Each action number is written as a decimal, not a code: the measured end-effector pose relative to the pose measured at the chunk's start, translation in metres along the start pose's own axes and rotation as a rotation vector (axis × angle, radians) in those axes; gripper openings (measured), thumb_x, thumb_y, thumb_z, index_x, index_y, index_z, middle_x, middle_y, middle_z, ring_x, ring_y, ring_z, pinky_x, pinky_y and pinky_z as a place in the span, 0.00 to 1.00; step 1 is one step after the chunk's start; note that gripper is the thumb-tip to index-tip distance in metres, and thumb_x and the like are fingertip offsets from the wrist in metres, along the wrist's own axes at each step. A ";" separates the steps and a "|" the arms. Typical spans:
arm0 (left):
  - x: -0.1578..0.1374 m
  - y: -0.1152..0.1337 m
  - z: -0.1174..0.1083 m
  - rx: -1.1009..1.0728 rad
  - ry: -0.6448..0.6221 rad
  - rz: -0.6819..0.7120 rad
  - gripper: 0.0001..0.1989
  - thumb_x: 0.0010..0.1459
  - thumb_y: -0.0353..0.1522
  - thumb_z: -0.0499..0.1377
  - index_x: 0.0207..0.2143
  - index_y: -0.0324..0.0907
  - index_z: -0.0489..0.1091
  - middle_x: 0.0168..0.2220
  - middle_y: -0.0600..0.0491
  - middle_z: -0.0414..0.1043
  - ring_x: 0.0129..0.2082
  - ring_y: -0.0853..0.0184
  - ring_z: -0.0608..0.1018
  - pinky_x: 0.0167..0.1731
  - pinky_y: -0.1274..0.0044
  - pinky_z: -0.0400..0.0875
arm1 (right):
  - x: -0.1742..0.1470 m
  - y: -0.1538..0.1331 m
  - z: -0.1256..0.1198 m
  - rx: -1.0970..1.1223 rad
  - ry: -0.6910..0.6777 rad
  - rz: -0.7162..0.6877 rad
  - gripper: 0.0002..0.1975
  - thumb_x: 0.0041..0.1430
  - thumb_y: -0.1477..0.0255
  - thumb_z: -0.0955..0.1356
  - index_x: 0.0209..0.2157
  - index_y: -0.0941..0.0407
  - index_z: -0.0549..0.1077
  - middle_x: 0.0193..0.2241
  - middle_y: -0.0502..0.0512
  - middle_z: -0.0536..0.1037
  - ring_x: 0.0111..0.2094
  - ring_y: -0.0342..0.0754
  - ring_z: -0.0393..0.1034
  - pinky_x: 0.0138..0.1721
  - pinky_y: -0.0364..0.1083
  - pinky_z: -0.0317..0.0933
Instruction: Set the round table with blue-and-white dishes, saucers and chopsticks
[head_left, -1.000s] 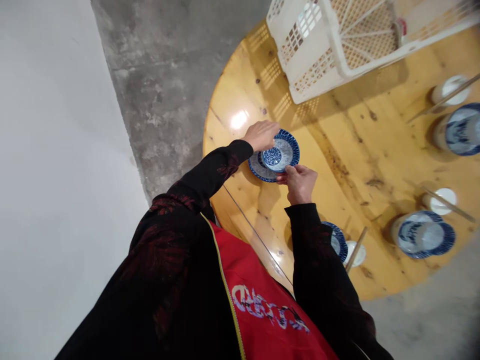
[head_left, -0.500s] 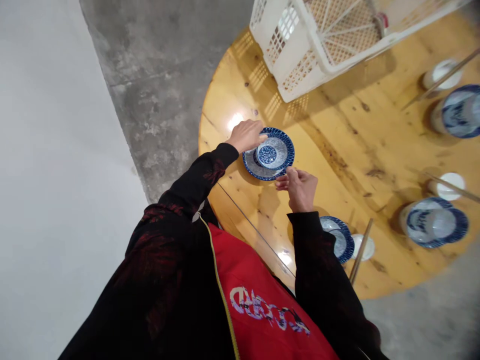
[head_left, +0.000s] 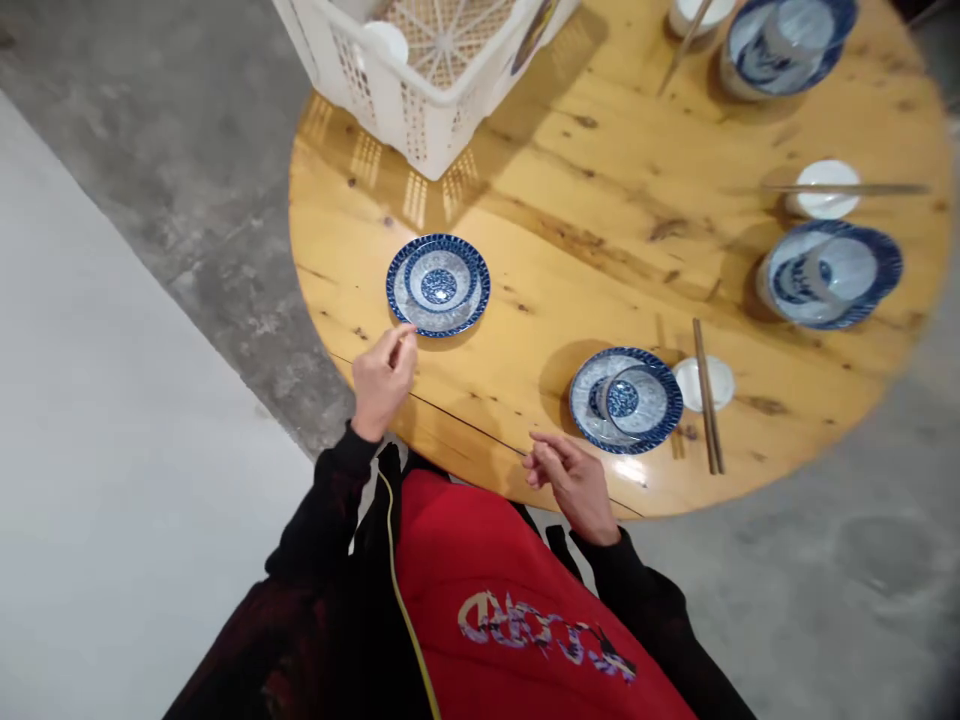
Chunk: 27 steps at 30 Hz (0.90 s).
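Although both hands are close to the round wooden table (head_left: 540,290), neither one shows any thing held. Beside the near left rim of a blue-and-white dish (head_left: 450,324), the left hand (head_left: 385,376) has its fingers half curled and the thumb close to the forefinger; whether a fingertip touches the rim, I cannot tell. This dish lies at the left part of the table, and in it sits a smaller bowl (head_left: 438,287), upright and a little toward the far side. Both are round and glossy, like glazed ceramic, with dark blue bands at the rims, pale speckled walls, and a dense blue round pattern on the bottom of the bowl, where a small light shines. The right hand (head_left: 571,487) is over the near edge, with fingers loosely bent and nothing seen inside them. To its right stands another patterned dish (head_left: 586,425), and just beside this, brown thin chopsticks (head_left: 707,400) lie across a smooth white saucer (head_left: 724,382). The table is of yellow wood, polished, with dark knots and streaks. At the far left, a white plastic basket (head_left: 439,140) has lattice walls and throws a gridded shadow.
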<state>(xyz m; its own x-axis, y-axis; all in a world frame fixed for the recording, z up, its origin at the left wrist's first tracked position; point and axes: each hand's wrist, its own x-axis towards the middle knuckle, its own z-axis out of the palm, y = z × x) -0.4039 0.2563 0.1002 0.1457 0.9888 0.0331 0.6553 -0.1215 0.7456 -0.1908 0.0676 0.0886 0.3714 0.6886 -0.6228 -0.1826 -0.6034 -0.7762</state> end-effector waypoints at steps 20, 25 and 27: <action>-0.299 0.282 0.276 -0.107 -0.685 0.230 0.16 0.64 0.35 0.51 0.42 0.45 0.78 0.26 0.55 0.77 0.23 0.69 0.75 0.30 0.78 0.71 | -0.115 0.195 -0.390 0.476 0.572 -0.006 0.24 0.42 0.56 0.76 0.37 0.57 0.76 0.22 0.52 0.78 0.19 0.44 0.70 0.19 0.42 0.67; -0.291 0.327 0.337 -0.121 -0.701 0.223 0.16 0.64 0.36 0.51 0.41 0.46 0.78 0.25 0.56 0.77 0.24 0.69 0.76 0.30 0.78 0.72 | -0.075 0.176 -0.469 0.425 0.542 -0.101 0.22 0.47 0.57 0.75 0.40 0.56 0.77 0.24 0.52 0.78 0.20 0.45 0.71 0.20 0.44 0.67; -0.282 0.348 0.373 -0.152 -0.734 0.223 0.15 0.64 0.35 0.51 0.41 0.46 0.78 0.25 0.56 0.77 0.24 0.69 0.76 0.30 0.79 0.72 | -0.061 0.171 -0.506 0.376 0.554 -0.095 0.22 0.47 0.56 0.75 0.40 0.56 0.77 0.24 0.53 0.78 0.21 0.46 0.71 0.21 0.44 0.68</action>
<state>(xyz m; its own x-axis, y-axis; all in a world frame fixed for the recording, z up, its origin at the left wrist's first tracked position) 0.0596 -0.0970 0.1015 0.7497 0.6256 -0.2160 0.4519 -0.2455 0.8576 0.2162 -0.2814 0.0439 0.7951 0.3633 -0.4856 -0.3933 -0.3007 -0.8689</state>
